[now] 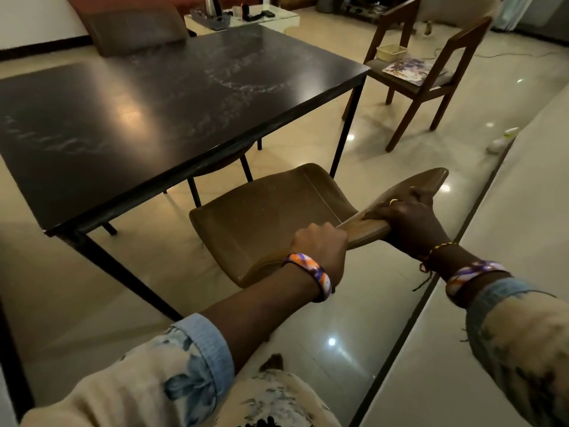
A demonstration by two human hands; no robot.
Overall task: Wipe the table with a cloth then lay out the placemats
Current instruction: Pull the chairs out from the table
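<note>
The dark table (160, 97) fills the upper left, with pale wet wipe streaks across its top. Nothing lies on it. A brown padded chair (264, 211) stands off the table's near right corner, its seat facing the table. My left hand (320, 245) grips the near end of the chair's backrest. My right hand (406, 217) grips the backrest farther along. A stack of floral placemats (409, 70) lies on the seat of a wooden chair (431, 66) at the upper right. No cloth is in view.
A small cream basket (391, 52) sits beside the placemats on the wooden chair. Another padded chair (135, 29) stands at the table's far side. A glass side table (243, 16) with clutter is behind it. A pale sofa edge (492, 241) runs along the right.
</note>
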